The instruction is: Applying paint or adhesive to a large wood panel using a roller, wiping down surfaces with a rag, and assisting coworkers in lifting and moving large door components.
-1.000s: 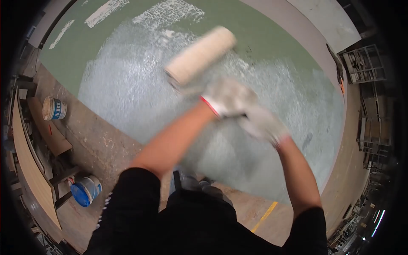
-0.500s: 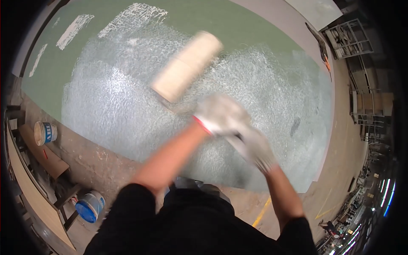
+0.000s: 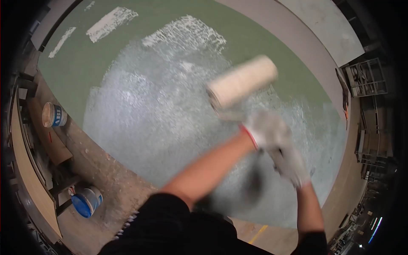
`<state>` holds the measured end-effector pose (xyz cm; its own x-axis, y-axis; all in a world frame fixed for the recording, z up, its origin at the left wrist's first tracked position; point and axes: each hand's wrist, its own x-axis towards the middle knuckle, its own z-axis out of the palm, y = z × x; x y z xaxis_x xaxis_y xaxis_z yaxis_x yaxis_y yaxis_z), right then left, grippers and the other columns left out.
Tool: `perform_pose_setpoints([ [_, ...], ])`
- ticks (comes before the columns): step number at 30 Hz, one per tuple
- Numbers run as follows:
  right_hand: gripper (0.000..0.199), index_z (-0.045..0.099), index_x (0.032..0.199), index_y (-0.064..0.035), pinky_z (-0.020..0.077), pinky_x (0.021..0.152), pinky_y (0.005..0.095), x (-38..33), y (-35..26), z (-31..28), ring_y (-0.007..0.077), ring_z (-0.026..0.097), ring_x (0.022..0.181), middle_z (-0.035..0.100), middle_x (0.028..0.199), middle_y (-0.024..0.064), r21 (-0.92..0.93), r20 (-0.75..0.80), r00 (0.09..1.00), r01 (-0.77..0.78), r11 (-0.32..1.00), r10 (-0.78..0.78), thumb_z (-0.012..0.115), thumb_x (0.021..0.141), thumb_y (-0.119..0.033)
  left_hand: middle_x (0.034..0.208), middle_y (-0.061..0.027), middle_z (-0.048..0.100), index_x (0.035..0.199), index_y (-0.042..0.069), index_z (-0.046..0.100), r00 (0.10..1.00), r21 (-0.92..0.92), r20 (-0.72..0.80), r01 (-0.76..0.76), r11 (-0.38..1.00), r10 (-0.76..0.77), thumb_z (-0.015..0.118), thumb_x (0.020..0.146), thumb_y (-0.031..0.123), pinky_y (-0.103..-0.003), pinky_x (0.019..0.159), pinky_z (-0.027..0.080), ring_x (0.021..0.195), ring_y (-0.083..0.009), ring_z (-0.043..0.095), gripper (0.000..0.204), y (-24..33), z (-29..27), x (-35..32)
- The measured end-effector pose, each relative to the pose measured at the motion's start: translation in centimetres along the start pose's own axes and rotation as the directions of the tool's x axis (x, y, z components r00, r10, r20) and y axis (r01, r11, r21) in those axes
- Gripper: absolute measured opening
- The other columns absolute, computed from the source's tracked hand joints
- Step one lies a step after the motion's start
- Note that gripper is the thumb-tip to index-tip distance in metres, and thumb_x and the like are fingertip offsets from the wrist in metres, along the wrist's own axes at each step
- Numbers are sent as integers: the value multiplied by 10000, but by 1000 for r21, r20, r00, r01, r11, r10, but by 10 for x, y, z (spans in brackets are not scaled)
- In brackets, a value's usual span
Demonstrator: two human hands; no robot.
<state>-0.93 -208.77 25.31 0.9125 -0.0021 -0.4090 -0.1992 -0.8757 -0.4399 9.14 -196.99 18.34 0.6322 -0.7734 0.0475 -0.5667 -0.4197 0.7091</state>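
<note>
A wide cream-coloured paint roller (image 3: 243, 81) is over a large green panel (image 3: 80, 70) that is partly covered by a wet, whitish coat. In a white glove with a red cuff, my left hand (image 3: 268, 129) is closed round the roller's handle just behind the frame. My right hand (image 3: 293, 165), also gloved, is closed close behind the left one, lower on the same handle. The gloves hide most of the handle, and motion blurs them slightly. Thicker white patches (image 3: 111, 23) mark the panel's far part.
At the left stands an open bucket (image 3: 54, 114) with a blue label. Nearer me is another bucket (image 3: 83, 206) with blue on it. Boards (image 3: 36, 178) line the left edge. A pale sheet (image 3: 325, 32) lies at the far right, near a metal rack (image 3: 367, 78).
My view has shifted, and the panel sits further right and lower in it. Roller and both hands also appear further right. The roller has turned closer to level across the picture.
</note>
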Motion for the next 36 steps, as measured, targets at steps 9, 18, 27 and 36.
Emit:
perform_pose_setpoints([
  [9,422,673,1287,-62,469,1079,480,220,-158,-9,427,619,1234,637,1303,283,-14,106,994,20,1000,-18,480,970,-264,976,-182,743,901,83,774,921,-148,-352,124,981,-169,575,849,390,-455,854,552,924,-362,705,369,-209,-168,33],
  [18,169,715,1045,-23,550,739,478,-150,75,21,381,719,793,727,908,231,-44,-222,962,152,987,-158,624,973,-146,681,-165,683,707,145,748,975,-260,121,-150,954,186,575,793,442,-497,656,543,643,-347,688,353,124,110,-30],
  [27,199,721,915,-36,529,554,384,-165,107,-24,211,659,531,654,620,105,-152,54,964,-248,957,259,608,972,-189,661,-162,668,700,143,734,974,-408,-60,-223,885,218,573,839,387,-503,628,538,623,-376,674,324,141,130,0],
  [36,492,565,1334,-11,476,1042,470,233,-153,-19,428,632,1198,650,1292,274,-111,109,978,190,975,-178,505,1016,-383,1000,-127,748,954,96,768,945,69,-315,115,991,-88,560,890,408,-430,897,543,954,-311,691,381,-226,-173,58],
])
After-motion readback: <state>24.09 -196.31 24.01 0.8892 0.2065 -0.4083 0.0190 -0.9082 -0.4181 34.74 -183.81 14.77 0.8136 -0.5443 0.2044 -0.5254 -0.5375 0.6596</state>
